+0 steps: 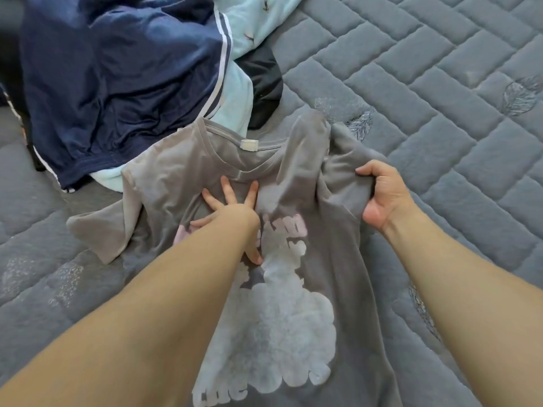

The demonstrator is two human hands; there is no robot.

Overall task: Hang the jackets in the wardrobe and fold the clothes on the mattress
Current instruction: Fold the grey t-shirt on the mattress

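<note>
Grey short-sleeved cotton T-shirt with a pale white and pink puffy print lies front-up on the blue-grey quilted mattress, its neckline pointing away from the person. Left hand presses flat on the chest of the T-shirt just below the neckline, fingers straight and spread. Right hand has its fingers curled round a bunch of the T-shirt's right shoulder and sleeve fabric, lifting that side off the mattress. The other sleeve lies spread out on the mattress to the left of the T-shirt's body.

Beyond the T-shirt's collar, a heap of other clothes lies on the mattress: a shiny navy garment with white side stripes at the far left, touching the T-shirt's left shoulder; a pale mint fleecy garment with small dark motifs under and beside it; and a black cloth just past the collar. The heap crowds the T-shirt's top edge.

A small white blank-looking tag sits inside the back of the collar. The print's letters are too creased and covered by the left arm to read.
</note>
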